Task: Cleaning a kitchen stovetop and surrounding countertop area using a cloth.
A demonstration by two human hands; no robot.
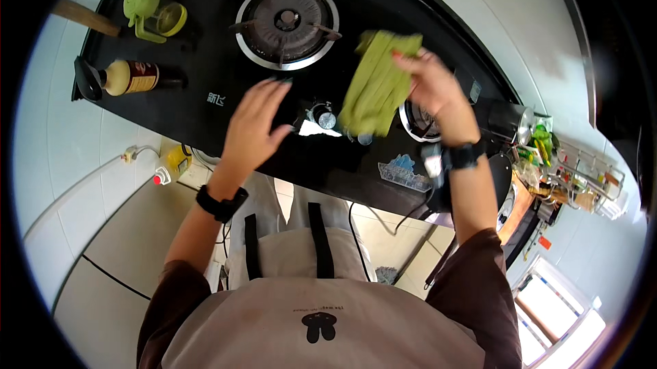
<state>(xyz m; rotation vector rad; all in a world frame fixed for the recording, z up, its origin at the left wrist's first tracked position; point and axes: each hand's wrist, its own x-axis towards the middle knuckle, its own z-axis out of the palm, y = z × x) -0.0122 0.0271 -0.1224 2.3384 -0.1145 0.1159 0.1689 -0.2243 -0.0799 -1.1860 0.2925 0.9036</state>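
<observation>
A green cloth (381, 81) hangs from my right hand (436, 81), pinched near its upper edge, above the black gas cooktop (205, 128). The cloth is slightly blurred and covers part of the surface between the two burners. My left hand (256, 128) is empty with its fingers apart, over the cooktop in front of the large left burner (287, 19). Just right of that hand are a control knob (324, 116) and a bright white patch. My right hand and the cloth partly hide the right burner (422, 123).
At the left stand a green-lidded oil jug (169, 19), a pump bottle (132, 77) and a wooden handle (84, 16). A metal pot (505, 120) and a wire rack (590, 179) are at the right. A yellow bottle (175, 163) is below the cooktop's left front edge.
</observation>
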